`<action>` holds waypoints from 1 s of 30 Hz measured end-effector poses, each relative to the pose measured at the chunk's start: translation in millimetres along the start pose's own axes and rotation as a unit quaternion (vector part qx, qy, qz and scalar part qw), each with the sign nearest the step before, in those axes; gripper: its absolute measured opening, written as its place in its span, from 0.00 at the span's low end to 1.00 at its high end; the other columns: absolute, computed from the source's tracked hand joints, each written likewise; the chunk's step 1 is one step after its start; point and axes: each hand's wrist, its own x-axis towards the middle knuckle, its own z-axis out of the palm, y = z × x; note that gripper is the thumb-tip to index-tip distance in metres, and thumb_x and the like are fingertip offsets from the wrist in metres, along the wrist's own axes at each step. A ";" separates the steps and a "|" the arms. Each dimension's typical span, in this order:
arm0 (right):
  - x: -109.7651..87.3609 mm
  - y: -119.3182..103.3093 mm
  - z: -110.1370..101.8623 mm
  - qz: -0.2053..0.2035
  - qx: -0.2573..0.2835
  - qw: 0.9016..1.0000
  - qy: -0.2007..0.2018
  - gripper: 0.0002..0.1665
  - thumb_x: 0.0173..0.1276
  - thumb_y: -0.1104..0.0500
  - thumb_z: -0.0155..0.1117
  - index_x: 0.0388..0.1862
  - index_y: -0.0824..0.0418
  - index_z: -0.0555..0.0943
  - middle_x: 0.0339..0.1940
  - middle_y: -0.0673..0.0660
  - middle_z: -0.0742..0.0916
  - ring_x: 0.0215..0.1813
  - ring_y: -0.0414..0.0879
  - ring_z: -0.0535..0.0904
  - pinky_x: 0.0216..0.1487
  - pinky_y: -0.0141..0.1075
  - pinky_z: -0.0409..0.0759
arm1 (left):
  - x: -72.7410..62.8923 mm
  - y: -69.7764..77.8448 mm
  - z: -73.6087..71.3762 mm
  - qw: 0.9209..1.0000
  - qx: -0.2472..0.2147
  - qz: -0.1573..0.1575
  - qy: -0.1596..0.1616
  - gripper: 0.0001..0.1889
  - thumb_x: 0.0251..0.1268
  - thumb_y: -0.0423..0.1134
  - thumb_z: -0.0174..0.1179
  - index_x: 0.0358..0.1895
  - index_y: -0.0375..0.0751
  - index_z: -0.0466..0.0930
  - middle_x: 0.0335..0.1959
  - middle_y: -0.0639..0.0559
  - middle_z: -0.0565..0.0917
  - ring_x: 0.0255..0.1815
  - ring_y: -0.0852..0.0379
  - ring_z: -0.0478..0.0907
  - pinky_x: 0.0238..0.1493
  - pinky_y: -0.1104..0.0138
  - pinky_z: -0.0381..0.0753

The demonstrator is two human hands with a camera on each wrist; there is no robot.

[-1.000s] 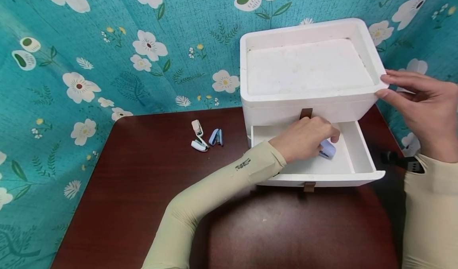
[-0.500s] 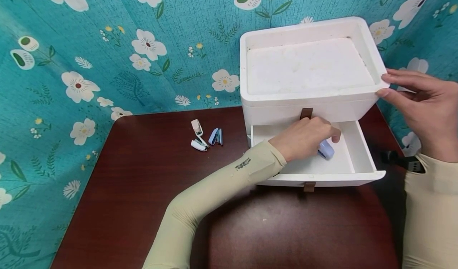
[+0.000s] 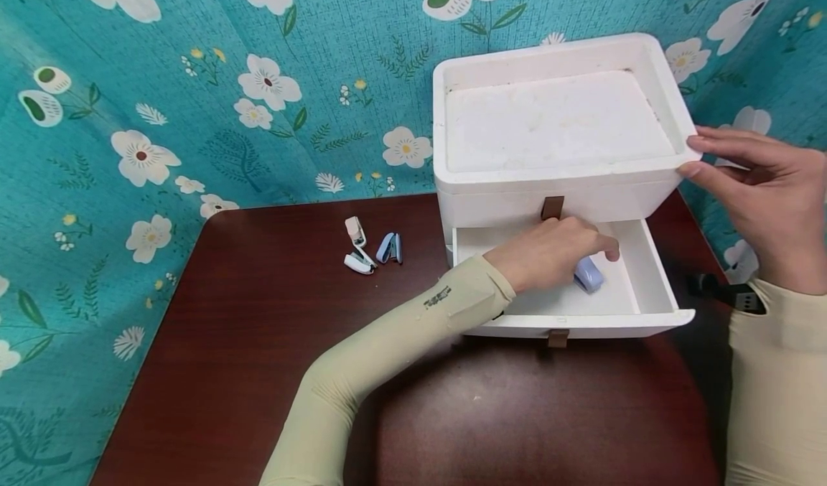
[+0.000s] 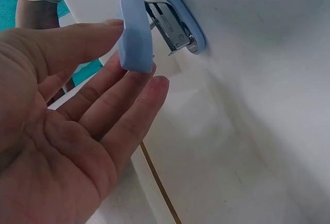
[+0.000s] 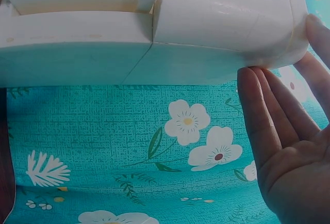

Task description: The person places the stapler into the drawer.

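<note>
My left hand (image 3: 549, 253) reaches into the pulled-out drawer (image 3: 655, 270) of a white storage box (image 3: 491, 206). Its thumb and fingers pinch a small blue stapler (image 3: 589, 276), and the index finger sticks out past it. In the left wrist view the stapler (image 4: 136, 33) is spread open, its metal staple track showing, with my thumb against one side of the handle and fingers behind. At the box's front right corner, my right hand (image 3: 769, 192) holds the rim between thumb and fingers. The right wrist view shows those fingers (image 5: 251, 100) against the box's side.
On the dark wooden table (image 3: 258, 314), left of the box, lie a pink stapler (image 3: 353, 227), a white stapler (image 3: 358, 263) and another blue stapler (image 3: 388, 247). A teal flowered cloth (image 3: 291, 113) hangs behind. The drawer juts out over the table.
The blue stapler in the drawer has turned slightly under my left hand, and my left index finger has straightened outward. My right hand stays at the box corner.
</note>
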 end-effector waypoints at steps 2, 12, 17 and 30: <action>-0.1 0.1 0.4 -0.002 0.001 1.000 0.001 0.22 0.67 0.62 0.74 0.60 0.54 0.87 0.67 0.43 0.86 0.66 0.35 0.84 0.51 0.16 0.76 | -0.8 -0.4 -0.2 1.000 0.002 0.009 0.005 0.31 0.71 0.23 0.53 0.68 0.62 0.78 0.66 0.63 0.81 0.63 0.65 0.78 0.62 0.74 0.74; -1.3 -0.9 -0.3 0.008 -0.004 1.000 0.002 0.22 0.67 0.61 0.74 0.60 0.53 0.87 0.67 0.42 0.86 0.67 0.35 0.83 0.57 0.21 0.77 | -2.5 -1.3 -3.2 0.998 -0.021 0.060 0.023 0.20 0.77 0.43 0.61 0.69 0.58 0.78 0.62 0.63 0.85 0.59 0.68 0.81 0.61 0.79 0.73; -1.9 -0.7 1.5 -0.011 0.007 1.000 -0.002 0.21 0.67 0.63 0.74 0.59 0.56 0.88 0.66 0.44 0.87 0.65 0.34 0.84 0.53 0.17 0.77 | -3.4 -2.1 -7.9 0.995 -0.035 0.078 0.050 0.19 0.77 0.45 0.60 0.68 0.57 0.80 0.62 0.63 0.86 0.59 0.68 0.82 0.60 0.80 0.72; -0.9 -1.1 0.4 0.000 0.003 1.000 -0.003 0.22 0.67 0.62 0.74 0.60 0.56 0.87 0.67 0.43 0.86 0.66 0.34 0.83 0.55 0.19 0.78 | -25.0 -0.1 -31.7 0.985 -0.080 0.110 0.103 0.23 0.72 0.46 0.66 0.69 0.54 0.80 0.63 0.61 0.86 0.57 0.71 0.84 0.61 0.83 0.73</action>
